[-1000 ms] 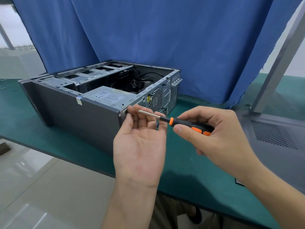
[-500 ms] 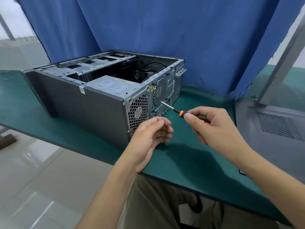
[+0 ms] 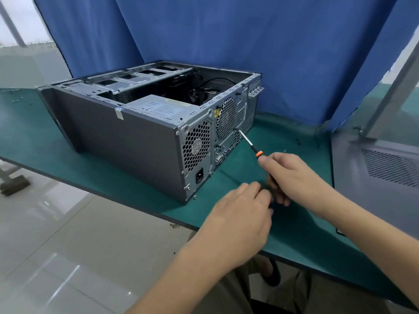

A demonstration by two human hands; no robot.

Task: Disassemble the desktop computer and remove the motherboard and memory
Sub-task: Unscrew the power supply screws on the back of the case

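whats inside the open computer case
A labelled power supply, black cables and a metal drive cage show inside the computer case. The motherboard and memory are lost in shadow.

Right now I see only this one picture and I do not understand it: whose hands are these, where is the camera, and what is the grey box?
No robot here: a person works, and the camera sits on their head, looking down. The grey box is an open computer case lying on a green table. The right hand grips a screwdriver whose tip meets the case's rear, beside the fan grille. The left hand is curled near the handle; whether it holds anything is unclear.
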